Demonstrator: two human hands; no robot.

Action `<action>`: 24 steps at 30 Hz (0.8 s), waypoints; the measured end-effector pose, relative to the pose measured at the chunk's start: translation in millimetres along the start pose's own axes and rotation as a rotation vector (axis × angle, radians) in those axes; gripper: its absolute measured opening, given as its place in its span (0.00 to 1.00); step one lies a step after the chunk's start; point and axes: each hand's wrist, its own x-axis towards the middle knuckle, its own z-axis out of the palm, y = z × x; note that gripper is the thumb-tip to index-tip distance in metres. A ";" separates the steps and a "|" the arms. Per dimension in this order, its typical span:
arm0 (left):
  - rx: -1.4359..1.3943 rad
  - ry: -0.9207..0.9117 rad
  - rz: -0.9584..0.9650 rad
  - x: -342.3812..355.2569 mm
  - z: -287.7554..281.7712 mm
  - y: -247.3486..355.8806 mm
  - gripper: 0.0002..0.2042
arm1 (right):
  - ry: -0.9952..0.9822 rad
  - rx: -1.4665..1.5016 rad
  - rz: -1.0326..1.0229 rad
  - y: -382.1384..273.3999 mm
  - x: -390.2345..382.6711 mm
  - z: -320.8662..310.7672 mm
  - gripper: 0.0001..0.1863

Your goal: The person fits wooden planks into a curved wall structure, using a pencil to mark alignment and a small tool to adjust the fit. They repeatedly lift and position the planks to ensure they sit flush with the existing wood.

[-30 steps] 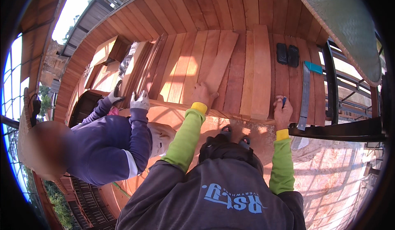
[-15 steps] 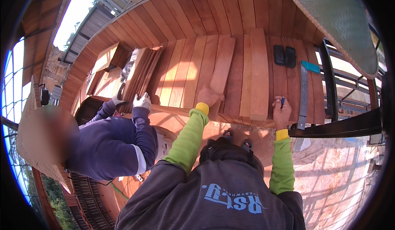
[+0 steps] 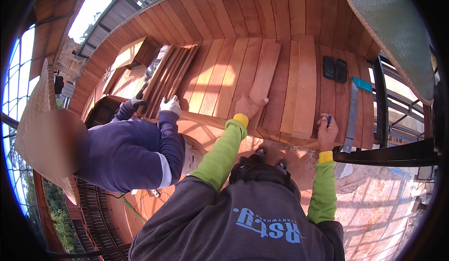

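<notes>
A loose reddish plank (image 3: 268, 68) lies at a slant on a slatted wooden bench (image 3: 213, 69). My left hand (image 3: 251, 105) grips it toward its near end, thumb across to the right. My right hand (image 3: 327, 129) is closed on a small blue object at the bench's front, right of a thicker board (image 3: 303, 88). Further right lie two black pouch-like items (image 3: 335, 68) and a long metal straightedge (image 3: 351, 117) with a teal handle (image 3: 362, 84).
A co-worker (image 3: 117, 153) in a navy top and woven hat leans in at the left, gloved hands (image 3: 169, 106) on stacked narrow boards (image 3: 163, 81). A wooden box (image 3: 135, 50) stands behind them. Another woven hat (image 3: 393, 36) hangs top right; black railing (image 3: 388, 153) borders the right.
My left hand has shifted slightly right on the slanted plank. The co-worker's head and hat have moved. The view has swung a little, so the bench appears shifted rightward.
</notes>
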 end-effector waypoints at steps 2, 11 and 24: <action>-0.087 -0.025 -0.023 10.5 2.3 -9.6 0.42 | -0.001 -0.027 -0.011 -0.7 0.0 1.1 0.07; -0.819 -0.243 -0.229 9.0 4.8 -6.5 0.24 | 0.023 0.016 0.009 -0.8 0.7 -2.7 0.07; -1.016 -0.314 0.045 -61.8 0.8 70.1 0.10 | 0.081 0.312 0.069 -64.1 -54.1 -10.3 0.08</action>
